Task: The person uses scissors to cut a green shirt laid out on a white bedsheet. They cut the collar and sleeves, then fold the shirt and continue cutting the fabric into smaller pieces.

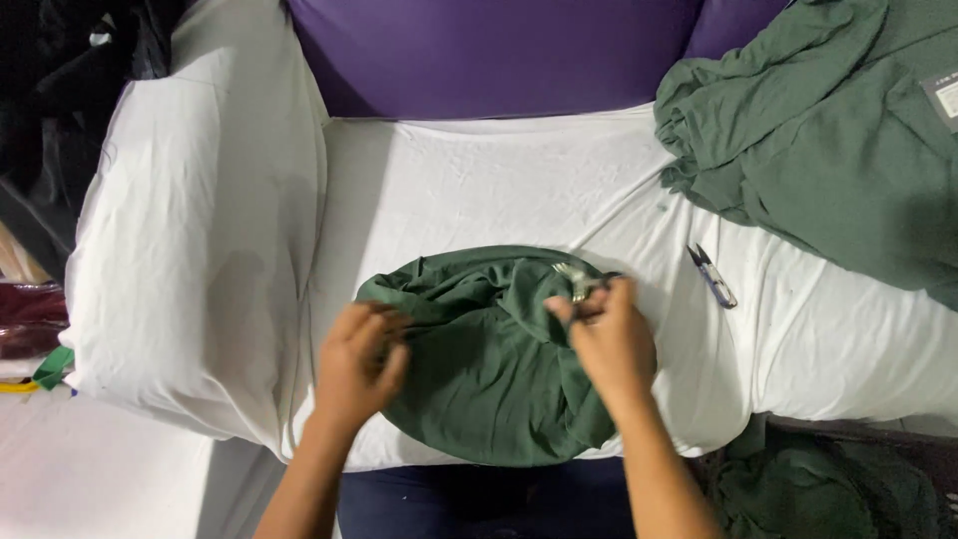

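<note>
A dark green garment (489, 359) lies bunched in a rounded heap at the lower middle of the frame, on a surface (479, 190) draped in white cloth. The left hand (361, 361) presses down on the garment's left edge with fingers curled into the fabric, gripping it. The right hand (609, 334) is closed around a small metal thread snip (576, 280), its tip pointing up and left at a fold near the top of the heap.

Judging from this, trimming on this piece looks under way rather than finished, since the fabric is held taut and the blades are at the cloth; whether any thread is being cut cannot be made out. A large pile of similar green garments (828, 150) sits at the upper right, and more green fabric (828, 489) rests at the lower right, though which heap is done and which waits is unclear.

A second snip with a blue handle (713, 276) lies on the white cover, right of the hands. Behind the surface is a purple cushion (499, 50); a white padded bolster (200, 220) fills the left, with dark clutter (60, 90) in the upper left corner.
</note>
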